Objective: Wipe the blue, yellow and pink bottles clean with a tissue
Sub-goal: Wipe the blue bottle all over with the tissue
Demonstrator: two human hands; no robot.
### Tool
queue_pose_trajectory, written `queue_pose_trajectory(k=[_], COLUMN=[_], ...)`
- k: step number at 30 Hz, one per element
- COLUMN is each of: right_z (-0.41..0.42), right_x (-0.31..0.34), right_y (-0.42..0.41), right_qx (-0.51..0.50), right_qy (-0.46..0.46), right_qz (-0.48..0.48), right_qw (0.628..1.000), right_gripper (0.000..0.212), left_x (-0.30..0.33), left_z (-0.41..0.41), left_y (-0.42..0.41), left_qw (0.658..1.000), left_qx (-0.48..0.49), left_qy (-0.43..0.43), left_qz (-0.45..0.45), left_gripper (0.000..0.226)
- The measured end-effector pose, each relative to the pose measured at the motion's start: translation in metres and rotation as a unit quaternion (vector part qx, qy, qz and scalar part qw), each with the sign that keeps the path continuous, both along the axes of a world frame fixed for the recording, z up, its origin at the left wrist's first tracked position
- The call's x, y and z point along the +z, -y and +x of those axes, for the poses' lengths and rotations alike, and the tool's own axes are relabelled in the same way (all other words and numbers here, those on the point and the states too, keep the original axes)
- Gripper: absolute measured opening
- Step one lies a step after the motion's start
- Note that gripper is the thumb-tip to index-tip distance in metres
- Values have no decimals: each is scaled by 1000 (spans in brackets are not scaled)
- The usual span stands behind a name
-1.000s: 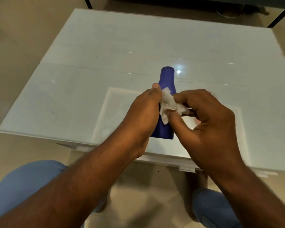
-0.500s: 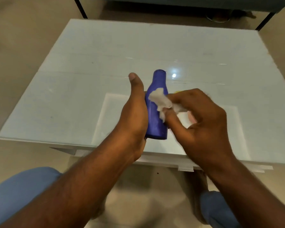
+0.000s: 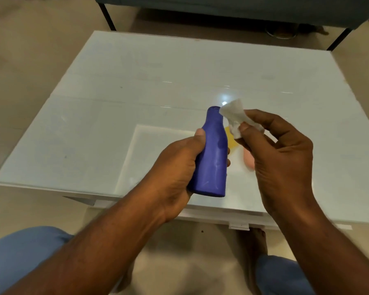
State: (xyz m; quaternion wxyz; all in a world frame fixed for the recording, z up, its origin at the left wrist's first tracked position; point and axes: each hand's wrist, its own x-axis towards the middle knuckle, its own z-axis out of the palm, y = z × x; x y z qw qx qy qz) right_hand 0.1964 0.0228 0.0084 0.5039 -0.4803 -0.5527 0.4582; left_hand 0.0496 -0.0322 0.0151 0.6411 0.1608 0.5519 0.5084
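Left hand (image 3: 175, 167): grip wrapped around the lower body of the blue bottle (image 3: 213, 154), thumb laid up the left flank, fingertips just showing past the right side. Bottle is held clear of the tabletop (image 3: 115, 99), roughly upright with the neck leaning slightly away from the person. Judgement: gripping low leaves the shoulder, neck and mouth bare for wiping, and lifting it lets the hand turn the bottle to present each face.

Neck of the blue bottle: open mouth visible at top, no cap seen.

Tissue (image 3: 235, 117): crumpled wad, its upper edge just beside the bottle mouth on the right; whether it touches the rim I cannot tell. Judgement: the wipe is at the top end of the bottle, so the blue bottle is likely near done or between strokes.

Yellow bottle (image 3: 231, 139): only a sliver shows on the tabletop, between the blue bottle and the right hand. Orientation not readable.

Pink bottle (image 3: 249, 160): partly hidden behind the right hand, on the tabletop just right of the yellow one. Judgement: both are parked close so they can be picked up next; neither appears to be in work yet.

Right hand (image 3: 279, 150): grip narrow, thumb and forefingers pinching the tissue wad, remaining fingers loosely curled. Pinching a bunched wad gives a firm pad to press on the plastic.
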Motion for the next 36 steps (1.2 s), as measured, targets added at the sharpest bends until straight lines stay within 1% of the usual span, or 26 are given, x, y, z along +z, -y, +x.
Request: queue_pose_trajectory(k=[2,3,5,6,8,10,12,14,16,18,20,22,24,25,26,29,30,32,36], right_z=[0,0,3,4,4,1,-4,-6,-5,-2,1,3,1,-1,-5,-12,-14,-14,-7], right_x=[-4,-5,-9,-12,-17,-21,-23,-25,-26,-22,-14,-10,-14,-18,-22,-28,-26,-23,-23], right_y=[0,0,1,2,6,13,23,34,38,32,20,11,9,10,11,16,19,25,28], right_qx=[16,29,65,80,92,100,114,144,156,121,64,31,31,41,48,59,65,82,145], right_qy=[3,21,91,141,218,241,268,305,311,267,233,234,259,274,287,304,309,318,324], right_qz=[15,40,121,168,241,278,312,319,301,280,276,290,312,321,327,341,346,353,353], right_qw=[1000,999,986,972,941,925,904,886,888,914,930,927,914,906,899,888,884,876,866], right_gripper=[24,25,25,22,18,18,18,20,17,14,18,22,22,22,22,18,19,21,12], left_x=[-3,-4,-6,-7,-7,-4,-2,-1,-2,-4,-4,-5,-7,-9,-10,-8,-8,-10,-13], left_z=[-1,-2,-4,-5,-7,-10,-15,-20,-22,-22,-19,-14,-9,-7,-6,-5,-5,-5,-8], left_y=[-1,-1,-1,-1,-3,-6,-10,-12,-12,-11,-8,-4,-2,-1,0,0,-1,-2,-5], left_qw=[999,998,995,994,996,996,993,991,989,988,988,986,981,981,985,997,997,996,993], left_qx=[-4,-10,-25,-22,18,68,95,103,106,96,72,37,-1,-7,2,63,76,88,93], left_qy=[-32,-53,-87,-94,-73,-38,-43,-68,-91,-110,-131,-156,-185,-185,-165,-25,-2,-3,-67], left_qz=[8,17,38,45,48,48,52,55,52,42,35,37,53,58,58,28,23,12,-15], left_gripper=[19,19,23,27,31,27,26,27,27,25,22,22,25,26,25,21,22,29,31])
